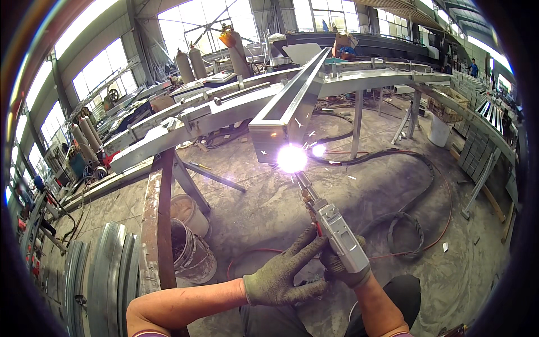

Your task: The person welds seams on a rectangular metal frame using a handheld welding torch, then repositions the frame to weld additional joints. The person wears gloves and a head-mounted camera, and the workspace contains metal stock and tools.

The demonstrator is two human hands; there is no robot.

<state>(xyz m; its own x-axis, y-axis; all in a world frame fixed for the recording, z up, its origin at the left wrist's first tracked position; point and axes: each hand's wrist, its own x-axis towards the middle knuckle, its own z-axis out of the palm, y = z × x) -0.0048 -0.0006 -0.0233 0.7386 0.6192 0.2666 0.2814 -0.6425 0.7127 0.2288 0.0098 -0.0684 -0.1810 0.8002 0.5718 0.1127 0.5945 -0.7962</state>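
Head view: the gloved right hand (336, 267) grips a welding torch (339, 233) while the left hand (286, 275), fingers parted, appears to steady it beside the glare (292, 159) at a beam's (266, 137) end, overhanging the bench (216, 112), likely for access.

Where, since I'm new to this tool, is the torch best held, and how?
Probably by the broad, boxy rear of the torch, coming from behind and underneath, where the right hand already is. That end lies nearest the person, while the narrow tip points away into the bright flare, so keep fingers well back.
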